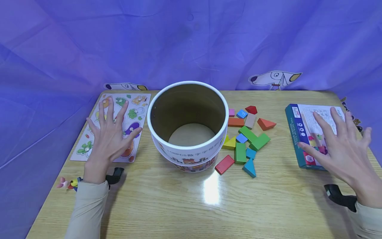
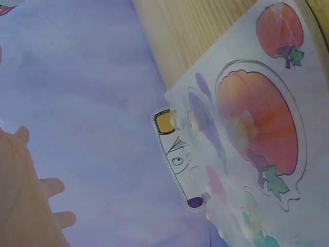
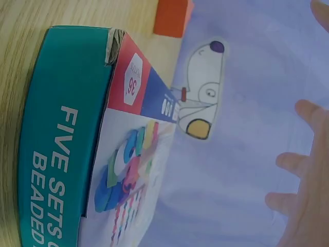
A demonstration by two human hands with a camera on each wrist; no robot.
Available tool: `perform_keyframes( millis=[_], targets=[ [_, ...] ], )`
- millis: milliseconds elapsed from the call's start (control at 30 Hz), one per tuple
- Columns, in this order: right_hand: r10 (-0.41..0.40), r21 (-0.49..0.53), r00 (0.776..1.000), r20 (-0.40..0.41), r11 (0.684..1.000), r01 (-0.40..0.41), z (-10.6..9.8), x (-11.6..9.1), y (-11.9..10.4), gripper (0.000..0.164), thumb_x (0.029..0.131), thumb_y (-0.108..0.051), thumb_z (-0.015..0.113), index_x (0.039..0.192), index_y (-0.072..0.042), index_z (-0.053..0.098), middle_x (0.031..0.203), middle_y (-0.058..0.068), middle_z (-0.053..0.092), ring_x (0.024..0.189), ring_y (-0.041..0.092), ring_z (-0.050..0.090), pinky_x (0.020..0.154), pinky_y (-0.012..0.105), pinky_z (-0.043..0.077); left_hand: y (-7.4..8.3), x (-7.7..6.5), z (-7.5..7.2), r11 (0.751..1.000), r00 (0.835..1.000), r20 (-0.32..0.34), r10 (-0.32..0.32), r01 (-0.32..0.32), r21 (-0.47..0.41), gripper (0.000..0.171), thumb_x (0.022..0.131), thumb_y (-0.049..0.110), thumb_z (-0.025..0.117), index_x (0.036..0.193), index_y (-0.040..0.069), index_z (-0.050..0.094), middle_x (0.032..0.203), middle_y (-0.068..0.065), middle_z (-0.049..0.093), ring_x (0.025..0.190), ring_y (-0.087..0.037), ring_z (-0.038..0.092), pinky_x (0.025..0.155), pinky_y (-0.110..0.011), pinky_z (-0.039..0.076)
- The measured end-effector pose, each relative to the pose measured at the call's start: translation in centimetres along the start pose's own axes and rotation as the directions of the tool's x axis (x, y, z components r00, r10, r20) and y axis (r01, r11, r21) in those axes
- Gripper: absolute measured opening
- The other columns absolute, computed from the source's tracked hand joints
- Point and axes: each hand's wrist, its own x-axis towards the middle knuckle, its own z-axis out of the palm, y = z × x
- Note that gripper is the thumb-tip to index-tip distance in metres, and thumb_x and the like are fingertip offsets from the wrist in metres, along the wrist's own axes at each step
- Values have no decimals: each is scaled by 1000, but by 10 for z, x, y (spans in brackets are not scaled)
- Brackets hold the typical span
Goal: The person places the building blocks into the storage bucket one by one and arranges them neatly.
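Note:
My left hand (image 1: pixel 108 139) hovers with spread fingers over a vegetable puzzle board (image 1: pixel 140 99) at the left of the table. In the left wrist view, the board's orange pumpkin piece (image 2: pixel 259 123) shows large, with the hand's fingers at the lower left. My right hand (image 1: pixel 347 151) is held, fingers apart, above a teal-edged beading box (image 1: pixel 293 132) on the right. The right wrist view shows that box's lettered side (image 3: pixel 56 154) and one worn corner. Neither hand holds anything. Between them stands a white bucket (image 1: pixel 191 149), open at the top, its visible floor bare.
Several coloured wooden blocks lie loosely right of the bucket, among them a red block (image 1: pixel 224 164), a green block (image 1: pixel 259 142) and a blue triangle (image 1: pixel 249 168). A small colourful figure (image 1: pixel 71 183) lies by the left wrist. A purple curtain (image 1: pixel 191 39) hangs behind the table.

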Motion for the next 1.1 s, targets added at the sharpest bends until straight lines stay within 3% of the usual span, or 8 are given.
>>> perform_keyframes(
  millis=[267, 400, 467, 567, 700, 800, 900, 1100],
  targets=[
    [-53, -5, 998, 33, 999, 53, 6, 5, -16, 92, 85, -63, 57, 157, -23, 16, 164, 17, -2, 149, 44, -12, 103, 78, -18, 11, 5, -10, 987, 993, -82, 89, -99, -124, 81, 91, 68, 40, 157, 33, 10, 166, -6, -4, 152, -36, -6, 106, -80, -5],
    [-121, 46, 992, 31, 992, 119, 11, 10, -29, 89, 85, -57, 62, 156, -25, 20, 165, 14, 5, 150, 42, -7, 105, 77, -16, 29, 12, -22, 935, 965, -161, 207, -243, -257, 80, 93, 68, 35, 157, 26, 13, 165, -5, 7, 152, -32, 4, 114, -70, 3],
    [-167, 73, 986, 10, 983, 165, 13, 13, -36, 84, 86, -53, 64, 155, -24, 25, 164, 15, 11, 151, 41, -2, 107, 77, -12, 40, 16, -29, 875, 950, -179, 256, -307, -374, 78, 94, 67, 35, 157, 25, 15, 164, -2, 12, 151, -28, 10, 117, -63, 8],
    [-227, 125, 973, -46, 965, 231, 17, 20, -47, 74, 88, -44, 66, 151, -21, 36, 161, 16, 23, 150, 41, 10, 112, 74, -1, 57, 19, -38, 717, 941, -145, 306, -328, -615, 71, 97, 57, 40, 156, 24, 16, 162, 1, 18, 149, -22, 17, 118, -59, 18],
    [-258, 219, 956, -139, 934, 284, 27, 34, -59, 61, 88, -24, 70, 143, -12, 47, 152, 20, 37, 142, 42, 30, 113, 68, 20, 74, 19, -39, 454, 931, -52, 361, -224, -863, 68, 98, 36, 48, 156, 21, 15, 160, -4, 22, 146, -24, 22, 114, -50, 29],
    [-234, 270, 953, -195, 921, 281, 36, 44, -65, 56, 85, -12, 72, 137, -6, 52, 144, 22, 46, 133, 43, 41, 108, 65, 29, 81, 17, -34, 323, 920, -12, 391, -149, -935, 74, 95, 32, 55, 156, 19, 15, 158, -7, 22, 144, -28, 24, 112, -38, 34],
    [-181, 307, 959, -217, 920, 243, 45, 51, -67, 53, 84, -6, 72, 133, -2, 54, 138, 23, 50, 127, 43, 46, 103, 63, 36, 85, 15, -29, 254, 916, -13, 401, -125, -959, 81, 91, 34, 61, 155, 17, 15, 157, -9, 22, 142, -31, 25, 111, -36, 37],
    [-54, 421, 992, -117, 902, 99, 60, 60, -66, 48, 87, -4, 68, 133, 1, 53, 129, 24, 48, 118, 42, 48, 94, 60, 42, 94, 12, -22, 223, 918, -55, 393, -153, -963, 95, 84, 45, 70, 155, 20, 11, 159, -5, 17, 144, -29, 19, 115, -55, 24]
  ],
)
